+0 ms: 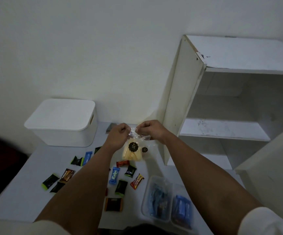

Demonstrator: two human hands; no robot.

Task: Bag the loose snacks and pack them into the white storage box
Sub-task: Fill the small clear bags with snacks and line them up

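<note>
Fingertips of left hand (118, 134) and right hand (151, 130) buried in crumpled top of clear bag (135, 150), centre frame; grip not resolvable. Small dark item (110, 128) behind left hand, mostly covered, unidentifiable. Red wrapper (106, 191) lower centre, mostly under left forearm. Contents of clear tubs (156, 200), lower right, blurred; right one cut by bottom edge. Dark shape (3, 155) at left edge, unreadable.

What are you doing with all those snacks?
Both hands, the left hand and the right hand, are pinching the top of a clear bag of yellow snacks. Small wrapped snacks lie loose on the table. The white storage box has its lid on.
</note>
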